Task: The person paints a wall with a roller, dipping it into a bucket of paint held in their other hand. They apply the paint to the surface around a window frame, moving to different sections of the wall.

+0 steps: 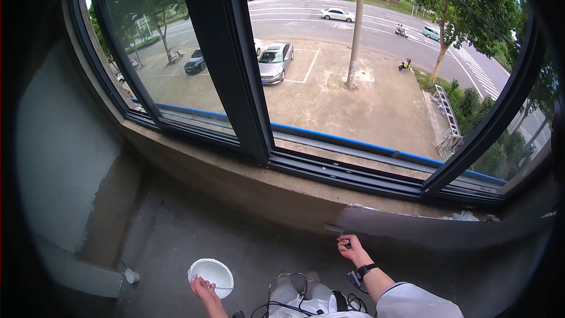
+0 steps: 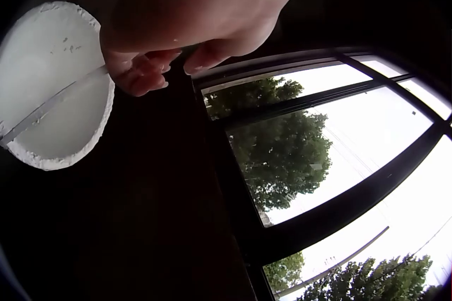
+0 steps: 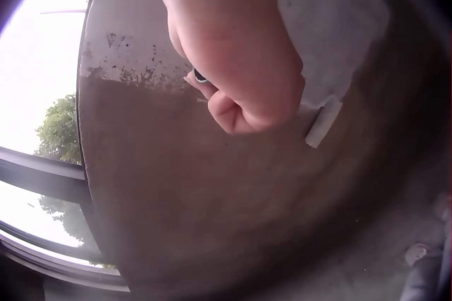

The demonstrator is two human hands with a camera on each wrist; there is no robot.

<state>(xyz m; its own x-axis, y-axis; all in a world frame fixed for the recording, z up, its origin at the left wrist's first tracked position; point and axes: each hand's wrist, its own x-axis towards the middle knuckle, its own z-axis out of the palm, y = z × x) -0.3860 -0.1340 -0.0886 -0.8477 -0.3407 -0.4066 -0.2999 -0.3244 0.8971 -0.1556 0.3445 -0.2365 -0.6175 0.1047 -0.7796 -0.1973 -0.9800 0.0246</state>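
At the lower left in the head view, my left hand (image 1: 205, 288) holds a white bucket (image 1: 221, 271) by its handle, a flat strip (image 2: 60, 96) that crosses the opening in the left wrist view. White paste coats the bucket's rim, and pale material lies inside. My right hand (image 1: 353, 249) grips the dark handle (image 3: 200, 75) of a putty knife. The wide blade (image 3: 325, 123) lies at the wall below the window, by the edge of a pale coated patch (image 1: 376, 224). Part of the knife is hidden behind the hand in the right wrist view.
Bare brown wall (image 1: 294, 206) runs left of the coated patch. A dark-framed window (image 1: 256, 82) with a sill stands above. A small white cup (image 1: 132, 276) is on the floor at left, beside a partly coated side wall (image 1: 59, 123). Cables (image 1: 306, 306) hang by my body.
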